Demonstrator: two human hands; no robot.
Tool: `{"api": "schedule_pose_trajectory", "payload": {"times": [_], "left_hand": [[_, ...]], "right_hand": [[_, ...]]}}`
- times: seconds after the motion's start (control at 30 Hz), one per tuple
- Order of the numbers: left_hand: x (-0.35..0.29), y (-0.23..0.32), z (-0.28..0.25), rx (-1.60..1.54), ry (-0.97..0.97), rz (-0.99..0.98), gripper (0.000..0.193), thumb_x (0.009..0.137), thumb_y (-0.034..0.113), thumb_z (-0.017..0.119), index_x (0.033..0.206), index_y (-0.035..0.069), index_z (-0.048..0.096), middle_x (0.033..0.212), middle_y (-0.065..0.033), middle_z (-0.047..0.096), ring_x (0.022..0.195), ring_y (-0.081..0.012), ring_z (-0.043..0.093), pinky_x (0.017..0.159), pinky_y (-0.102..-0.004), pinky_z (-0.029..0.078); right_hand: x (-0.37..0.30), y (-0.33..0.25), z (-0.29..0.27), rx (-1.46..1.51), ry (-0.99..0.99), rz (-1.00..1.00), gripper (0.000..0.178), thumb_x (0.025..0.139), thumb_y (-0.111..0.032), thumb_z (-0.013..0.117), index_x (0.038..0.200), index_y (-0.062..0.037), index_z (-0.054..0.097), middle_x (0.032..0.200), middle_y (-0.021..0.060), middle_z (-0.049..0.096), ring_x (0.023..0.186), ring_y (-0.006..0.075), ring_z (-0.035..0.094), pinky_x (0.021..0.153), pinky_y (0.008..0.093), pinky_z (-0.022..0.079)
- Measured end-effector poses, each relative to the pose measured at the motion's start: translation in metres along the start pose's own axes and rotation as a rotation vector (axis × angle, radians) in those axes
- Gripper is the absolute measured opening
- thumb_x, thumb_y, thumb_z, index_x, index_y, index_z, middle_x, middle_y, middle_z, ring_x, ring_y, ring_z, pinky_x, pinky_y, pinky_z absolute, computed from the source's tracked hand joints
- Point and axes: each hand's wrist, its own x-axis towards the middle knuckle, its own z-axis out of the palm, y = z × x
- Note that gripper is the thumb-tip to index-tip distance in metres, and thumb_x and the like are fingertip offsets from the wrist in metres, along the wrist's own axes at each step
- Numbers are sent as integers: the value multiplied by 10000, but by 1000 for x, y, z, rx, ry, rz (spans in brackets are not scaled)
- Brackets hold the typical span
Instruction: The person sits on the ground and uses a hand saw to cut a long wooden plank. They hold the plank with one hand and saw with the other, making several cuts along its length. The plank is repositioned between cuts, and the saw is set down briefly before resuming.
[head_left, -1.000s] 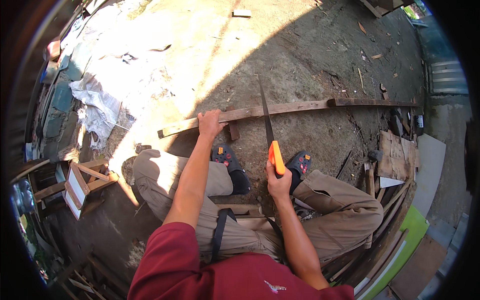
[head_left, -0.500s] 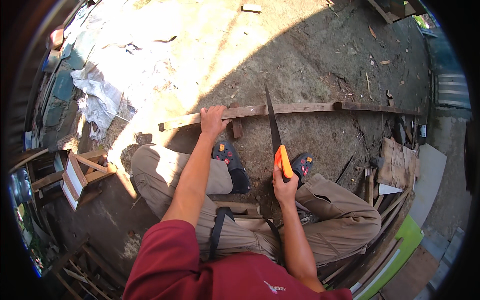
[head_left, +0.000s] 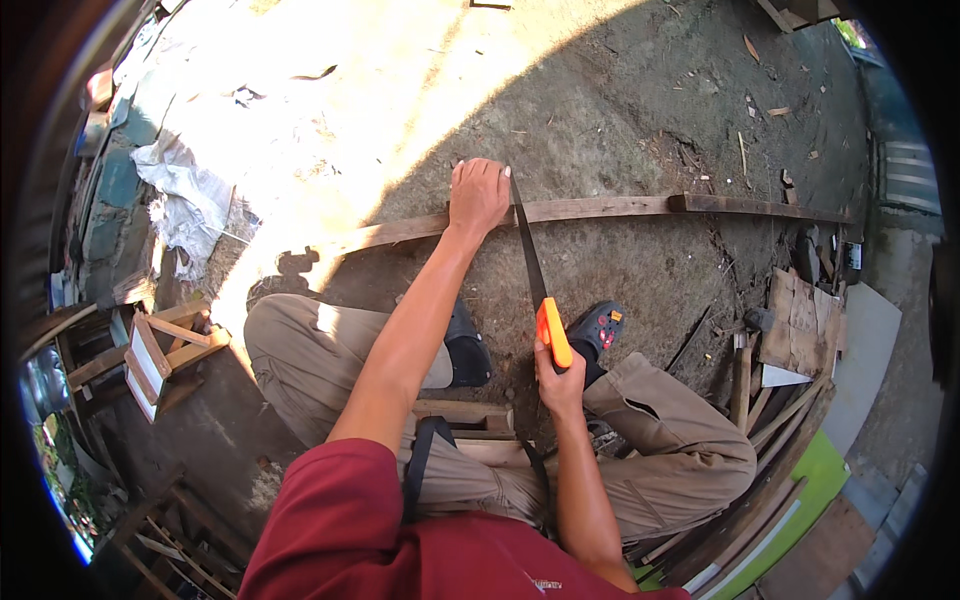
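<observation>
Pressing flat on the long thin weathered wooden plank [head_left: 600, 210], left hand [head_left: 478, 195] holds it to the dirt ground [head_left: 620, 110]. Right hand [head_left: 560, 378] is clamped on the orange-handled dark-bladed handsaw [head_left: 535, 275], blade just right of the left hand.

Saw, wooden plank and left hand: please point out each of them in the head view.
saw [head_left: 527, 250], head view, on the middle of the dark blade.
wooden plank [head_left: 600, 208], head view, on its bare top face right of the blade.
left hand [head_left: 478, 195], head view, on the back of the hand pressing the plank.
</observation>
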Motion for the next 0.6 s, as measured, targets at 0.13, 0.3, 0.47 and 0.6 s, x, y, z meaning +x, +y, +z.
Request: {"api": "schedule_pose_trajectory", "payload": {"times": [0.13, 0.3, 0.47, 0.6], "left_hand": [[-26, -11, -2, 137, -115, 35, 334, 950, 271, 634, 1188, 36, 621, 1266, -128, 604, 1251, -294, 528, 1115, -520, 344], [-96, -49, -38, 280, 192, -170, 444, 931, 306, 672, 1280, 42, 591, 1372, -122, 537, 1299, -307, 480, 1097, -499, 341], [-136, -83, -69, 320, 216, -501, 398, 906, 312, 725, 1207, 68, 637, 1260, -102, 619, 1205, -300, 556, 980, -483, 416], [-149, -93, -77, 89, 152, -588, 277, 893, 272, 744, 1070, 78, 659, 1107, -104, 662, 1022, -325, 635, 860, -476, 481]], "right_hand": [[-2, -3, 1, 123, 27, 127, 219, 974, -160, 701, 962, 58, 685, 763, -7, 610, 712, 66, 524, 639, 270, 450], [-1, 9, 2, 34, 63, 33, 232, 973, -158, 700, 1015, 70, 696, 765, 11, 631, 730, 74, 534, 676, 279, 476], [-4, -11, 17, -82, 39, -25, 274, 958, -199, 718, 904, 61, 654, 682, 37, 585, 684, 75, 487, 630, 303, 457], [-7, -19, 27, -159, 42, -154, 298, 971, -218, 713, 829, 29, 625, 649, -24, 515, 633, 72, 442, 573, 299, 393]]}}
